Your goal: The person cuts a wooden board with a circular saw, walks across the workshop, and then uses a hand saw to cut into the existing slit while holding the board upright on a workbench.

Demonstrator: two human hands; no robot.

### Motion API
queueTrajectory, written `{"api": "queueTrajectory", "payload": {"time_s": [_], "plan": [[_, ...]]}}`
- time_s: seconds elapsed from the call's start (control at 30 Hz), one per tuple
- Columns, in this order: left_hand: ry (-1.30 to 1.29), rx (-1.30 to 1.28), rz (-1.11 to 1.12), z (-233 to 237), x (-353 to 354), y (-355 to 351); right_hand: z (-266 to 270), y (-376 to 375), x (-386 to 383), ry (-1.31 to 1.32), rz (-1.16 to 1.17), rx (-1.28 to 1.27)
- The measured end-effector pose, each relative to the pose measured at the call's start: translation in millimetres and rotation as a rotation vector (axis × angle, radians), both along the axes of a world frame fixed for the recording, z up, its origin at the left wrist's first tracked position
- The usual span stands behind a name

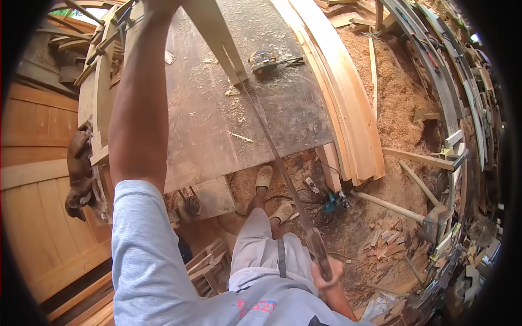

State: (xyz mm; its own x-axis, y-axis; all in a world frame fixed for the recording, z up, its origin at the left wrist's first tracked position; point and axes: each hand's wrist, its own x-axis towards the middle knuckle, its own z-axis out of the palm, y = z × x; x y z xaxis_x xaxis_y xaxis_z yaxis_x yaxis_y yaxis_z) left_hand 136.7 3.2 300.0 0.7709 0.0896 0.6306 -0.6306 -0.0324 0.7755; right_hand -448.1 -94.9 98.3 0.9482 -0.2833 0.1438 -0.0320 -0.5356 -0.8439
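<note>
My right hand (pixel 328 271) is closed around the brown handle of a long, narrow tool (pixel 280 163), which looks like a hand saw seen edge-on. Its far tip meets the end of a pale wooden board (pixel 209 27) on the workbench (pixel 212 130). A narrow slot runs into that end of the board. My left arm (pixel 138 103) stretches forward over the bench beside the board. The left hand is mostly cut off by the top edge, so its fingers and grip are hidden.
A tape measure (pixel 263 62) lies right of the board amid shavings. Long planks (pixel 340 92) line the bench's right side. A brown dog (pixel 80 168) lies at the left. Power cords (pixel 321 209), a long-handled mallet (pixel 435 220) and wood scraps (pixel 387 242) are on the right floor.
</note>
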Motion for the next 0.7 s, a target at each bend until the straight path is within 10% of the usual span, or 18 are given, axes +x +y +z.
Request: {"api": "queueTrajectory", "payload": {"time_s": [0.1, 0.3, 0.47, 0.53, 0.57, 0.63, 0.7], "plan": [[-0.061, 0.027, -0.016, -3.9, -2.7, -4.3, 19.7, -8.2, 0.2, 0.074, 0.003, 0.006], [-0.084, -0.058, -0.299, -13.5, 9.3, -3.4, -53.3, 25.6, 237.5, -0.152, -0.021, 0.294], [0.036, 0.166, -0.051, -8.2, 28.0, 15.3, -51.8, 20.0, 112.2, -0.172, 0.018, -0.047], [-0.799, 1.057, 0.336, -6.5, 42.7, 35.0, -35.8, 15.6, 31.0, -0.123, 0.029, -0.003], [-0.698, 1.118, 0.339, -4.5, 33.4, 33.8, -11.2, 15.8, 8.9, -0.060, -0.007, -0.055], [-0.109, -0.006, -0.108, -7.3, -12.2, -18.1, -10.4, 11.7, 20.2, -0.082, 0.003, -0.092], [-0.078, 0.000, -0.104, -4.8, -20.3, -25.2, -31.2, 8.7, 66.7, -0.187, 0.000, -0.115]]}}
